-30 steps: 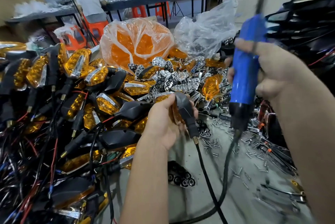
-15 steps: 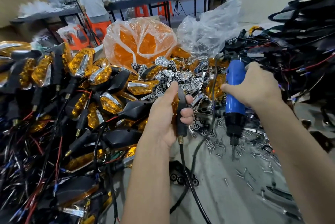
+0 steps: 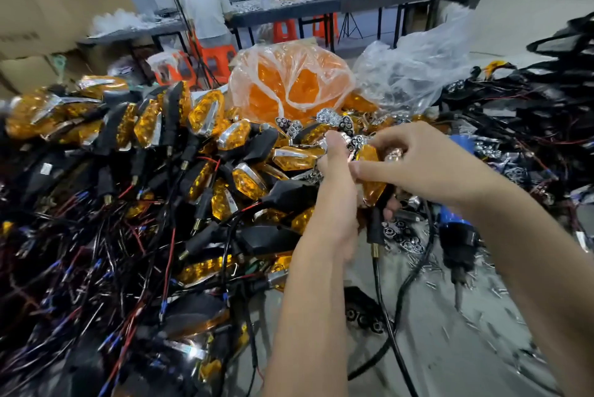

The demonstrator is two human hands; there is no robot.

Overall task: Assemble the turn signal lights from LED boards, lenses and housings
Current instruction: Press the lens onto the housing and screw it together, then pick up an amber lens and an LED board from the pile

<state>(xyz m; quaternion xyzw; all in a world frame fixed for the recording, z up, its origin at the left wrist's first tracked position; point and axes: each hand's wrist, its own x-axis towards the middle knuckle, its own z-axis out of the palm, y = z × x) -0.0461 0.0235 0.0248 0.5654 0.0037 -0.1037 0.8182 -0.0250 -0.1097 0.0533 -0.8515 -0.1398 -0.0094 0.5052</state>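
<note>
Both hands meet over the middle of the surface [image 3: 450,348], working one turn signal light [image 3: 373,184]. Left hand [image 3: 337,191]: fingers wrapped round the light's black housing from the left, thumb raised along its top; the stem [image 3: 374,229] hangs below the palm with a black wire trailing toward the near edge. Right hand [image 3: 414,162]: thumb and forefinger pinch the amber lens at the upper part of the same light, remaining fingers curled above it; a small chrome piece sits at the fingertips, detail too blurred to identify. Blue electric screwdriver [image 3: 456,236] lies on the surface just right of the hands, bit pointing to the near edge, partly hidden by the right forearm. Loose screws [image 3: 434,268] scattered around it. Pile of finished lights [image 3: 160,146] with tangled red and black wires fills the left side of the surface. Bag of amber lenses [image 3: 289,85] stands toward the far edge, with a clear plastic bag [image 3: 414,69] beside it on the right. Chrome reflector pieces [image 3: 337,117] heaped between bags and hands. Black housings with wires [image 3: 530,114] stacked along the right edge. A person [image 3: 205,8] stands at a far table.
</note>
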